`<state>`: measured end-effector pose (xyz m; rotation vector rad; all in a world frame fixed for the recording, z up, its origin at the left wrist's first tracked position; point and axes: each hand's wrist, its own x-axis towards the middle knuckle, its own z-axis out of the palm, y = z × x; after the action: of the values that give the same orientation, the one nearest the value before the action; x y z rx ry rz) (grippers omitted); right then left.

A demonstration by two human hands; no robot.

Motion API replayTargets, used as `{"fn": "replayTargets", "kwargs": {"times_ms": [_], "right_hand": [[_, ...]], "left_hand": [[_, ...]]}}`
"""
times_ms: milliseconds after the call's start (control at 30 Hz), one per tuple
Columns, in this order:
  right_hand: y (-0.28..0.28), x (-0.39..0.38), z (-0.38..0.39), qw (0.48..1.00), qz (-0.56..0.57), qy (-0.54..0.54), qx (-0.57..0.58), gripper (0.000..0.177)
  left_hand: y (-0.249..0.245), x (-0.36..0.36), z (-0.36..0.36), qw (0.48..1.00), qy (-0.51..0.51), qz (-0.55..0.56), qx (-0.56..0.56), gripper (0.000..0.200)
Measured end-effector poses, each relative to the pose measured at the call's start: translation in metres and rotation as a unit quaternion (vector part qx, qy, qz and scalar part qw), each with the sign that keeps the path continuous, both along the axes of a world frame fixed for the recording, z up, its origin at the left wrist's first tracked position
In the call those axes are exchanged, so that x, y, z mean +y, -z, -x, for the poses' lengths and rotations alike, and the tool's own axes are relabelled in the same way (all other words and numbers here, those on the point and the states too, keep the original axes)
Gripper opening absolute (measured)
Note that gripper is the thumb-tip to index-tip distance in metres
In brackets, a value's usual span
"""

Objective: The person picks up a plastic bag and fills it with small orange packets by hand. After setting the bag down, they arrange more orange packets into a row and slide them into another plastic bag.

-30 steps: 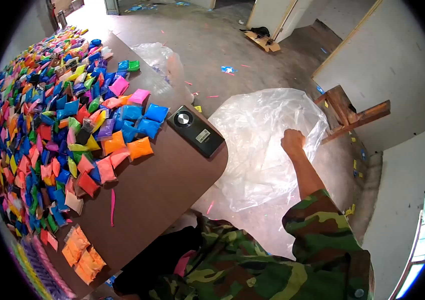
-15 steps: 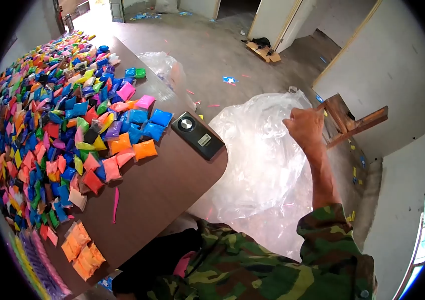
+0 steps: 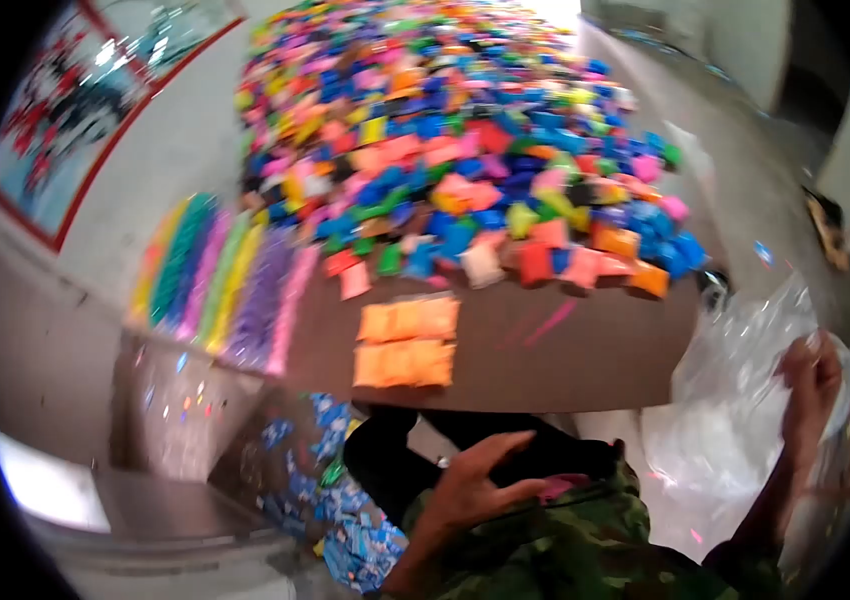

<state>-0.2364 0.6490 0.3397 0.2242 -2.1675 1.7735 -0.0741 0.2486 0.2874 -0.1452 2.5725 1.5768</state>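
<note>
My left hand (image 3: 480, 482) hovers over my lap below the table's front edge, its thumb and fingers apart with nothing between them. At the right, my right hand (image 3: 812, 372) is curled in a fist in front of a large clear plastic bag (image 3: 735, 375). Blur hides whether its fingers grip the plastic or something small. On the brown table (image 3: 585, 385) lie orange packets (image 3: 407, 340) in a small block. Behind them spreads a big heap of small colourful packets (image 3: 475, 150). A thin pink strip (image 3: 550, 323) rests on the bare tabletop.
Long clear sleeves of coloured pieces (image 3: 225, 280) lie at the table's left end. Blue printed wrappers (image 3: 355, 530) cover the floor at lower left. A red-framed picture (image 3: 75, 130) is on the left wall. A cardboard piece (image 3: 827, 228) lies on the floor at right.
My view has swung left, bringing the wall picture and floor wrappers into sight. My left hand has appeared over my lap. My right hand stays curled near the plastic bag.
</note>
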Motion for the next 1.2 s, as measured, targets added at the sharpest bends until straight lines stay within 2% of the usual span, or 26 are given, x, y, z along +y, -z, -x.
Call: {"fn": "replayTargets", "kwargs": {"times_ms": [33,100,133,167,200,233,300,333,433,533,600,667,767,800,900,933,1033,1200], "right_hand": [[0.019,-0.031,-0.001,0.998,0.041,-0.047,-0.026,0.020],[0.044,-0.103,-0.006,0.976,0.110,-0.148,-0.115,0.010],[0.037,-0.142,-0.016,0.975,0.065,-0.159,-0.142,0.012],[0.033,-0.166,-0.025,0.965,0.030,-0.201,-0.168,0.013],[0.044,-0.179,-0.029,0.963,-0.046,-0.238,-0.119,0.014],[0.045,-0.194,-0.032,0.957,-0.052,-0.266,-0.100,0.013],[0.040,-0.217,-0.035,0.916,0.048,-0.322,-0.233,0.010],[0.042,-0.223,-0.035,0.899,0.056,-0.345,-0.263,0.010],[0.048,-0.239,-0.033,0.852,0.078,-0.400,-0.328,0.014],[0.057,-0.249,-0.031,0.815,0.100,-0.435,-0.370,0.024],[0.057,-0.252,-0.024,0.813,0.092,-0.439,-0.371,0.026],[0.059,-0.254,-0.018,0.823,0.097,-0.432,-0.356,0.034],[0.049,-0.255,-0.005,0.840,0.082,-0.436,-0.312,0.040],[0.044,-0.254,-0.003,0.826,0.085,-0.449,-0.329,0.045],[0.046,-0.262,-0.007,0.839,0.104,-0.452,-0.285,0.048],[0.047,-0.257,-0.002,0.837,0.072,-0.465,-0.278,0.052],[0.040,-0.258,0.000,0.835,0.120,-0.458,-0.279,0.054],[0.042,-0.255,-0.004,0.816,0.132,-0.479,-0.296,0.063]], "left_hand": [[-0.007,0.001,0.006,0.998,0.009,-0.057,-0.004,0.084],[-0.007,0.004,0.015,0.982,-0.020,-0.182,0.037,0.096],[-0.006,0.001,0.018,0.968,-0.028,-0.242,0.062,0.102],[-0.001,-0.003,0.014,0.959,-0.030,-0.279,0.035,0.114],[-0.001,-0.006,0.011,0.942,-0.053,-0.328,0.036,0.112],[-0.002,-0.009,0.009,0.922,-0.074,-0.377,0.037,0.111],[-0.007,-0.020,0.003,0.882,-0.126,-0.454,0.024,0.108],[-0.008,-0.025,0.000,0.857,-0.151,-0.492,0.016,0.107],[0.001,-0.035,-0.009,0.849,-0.161,-0.502,0.026,0.100],[0.026,-0.046,-0.014,0.860,-0.183,-0.470,0.077,0.084],[0.037,-0.057,-0.024,0.890,-0.230,-0.388,0.072,0.073],[0.032,-0.064,-0.033,0.885,-0.298,-0.354,0.045,0.051],[0.037,-0.073,-0.044,0.890,-0.333,-0.286,0.120,0.040],[0.031,-0.075,-0.046,0.896,-0.342,-0.255,0.126,0.030],[0.040,-0.077,-0.052,0.881,-0.365,-0.241,0.179,0.028],[0.036,-0.074,-0.056,0.865,-0.393,-0.290,0.112,0.024],[0.037,-0.081,-0.049,0.882,-0.384,-0.188,0.197,0.019],[0.033,-0.082,-0.039,0.876,-0.403,-0.099,0.246,0.014]]}}
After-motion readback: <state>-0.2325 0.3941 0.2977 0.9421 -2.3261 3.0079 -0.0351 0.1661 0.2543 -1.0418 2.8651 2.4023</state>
